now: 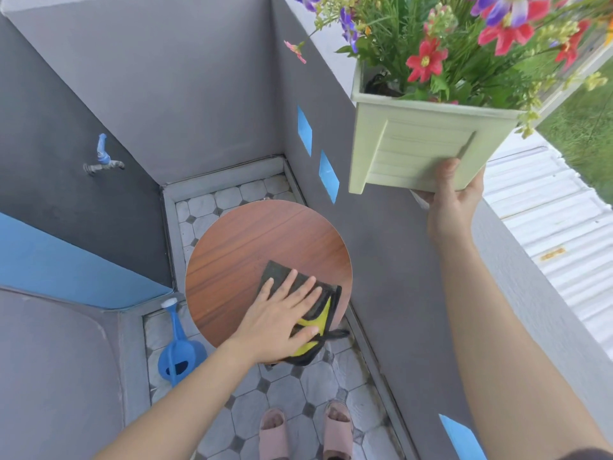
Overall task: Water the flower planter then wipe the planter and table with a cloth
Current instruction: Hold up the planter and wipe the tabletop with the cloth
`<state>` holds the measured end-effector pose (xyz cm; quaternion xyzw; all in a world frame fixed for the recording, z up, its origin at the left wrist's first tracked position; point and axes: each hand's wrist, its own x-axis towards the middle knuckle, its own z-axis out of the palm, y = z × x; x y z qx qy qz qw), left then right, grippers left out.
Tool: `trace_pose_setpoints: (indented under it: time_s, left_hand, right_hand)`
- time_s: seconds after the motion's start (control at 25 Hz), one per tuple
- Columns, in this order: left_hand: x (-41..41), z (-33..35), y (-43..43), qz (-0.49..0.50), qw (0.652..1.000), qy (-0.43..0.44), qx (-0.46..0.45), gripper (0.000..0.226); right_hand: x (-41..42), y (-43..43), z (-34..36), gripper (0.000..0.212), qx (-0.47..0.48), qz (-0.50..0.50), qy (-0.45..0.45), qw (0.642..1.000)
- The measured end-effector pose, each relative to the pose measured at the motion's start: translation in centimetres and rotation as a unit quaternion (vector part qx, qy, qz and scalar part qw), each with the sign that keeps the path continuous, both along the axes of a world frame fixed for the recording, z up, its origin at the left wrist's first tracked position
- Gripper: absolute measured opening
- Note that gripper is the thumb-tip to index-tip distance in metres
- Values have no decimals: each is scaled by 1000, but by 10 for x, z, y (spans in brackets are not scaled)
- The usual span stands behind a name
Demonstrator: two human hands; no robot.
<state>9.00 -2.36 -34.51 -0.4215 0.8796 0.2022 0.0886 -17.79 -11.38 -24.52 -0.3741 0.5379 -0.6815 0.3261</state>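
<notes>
Seen from above: 1 left hand (282, 318) lies flat, fingers spread, pressing 1 dark cloth with yellow trim (308, 312) onto 1 round wooden table (238, 260) at the table's 5 o'clock edge. 1 right hand (452, 197) grips 1 pale green flower planter (414, 144) aloft at 2 o'clock. 1 blue watering can (179, 351) stands on the tiled floor at 8 o'clock.

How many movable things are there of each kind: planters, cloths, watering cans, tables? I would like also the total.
Planters: 1, the pale green planter held up by the right hand
Cloths: 1, the dark and yellow cloth under the left hand
Watering cans: 1, the blue watering can on the floor
Tables: 1, the round wooden table
Total: 4
</notes>
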Motion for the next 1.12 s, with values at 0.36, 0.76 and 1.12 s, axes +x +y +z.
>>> trace_pose_setpoints:
  time_s: [0.36, 0.76, 1.12]
  left_hand:
    - [23, -10, -56, 178, 983, 12, -41, 58]
    - [45, -15, -53, 309, 948, -44, -69, 78]
    - [1, -25, 39, 42, 984, 88, -150, 41]
  right_hand:
    - [2, 1, 5, 42, -7, -8, -13, 1000]
    - [2, 2, 7, 45, -18, 11, -10, 1000]
    - [1, 2, 2, 28, -9, -1, -10, 1000]
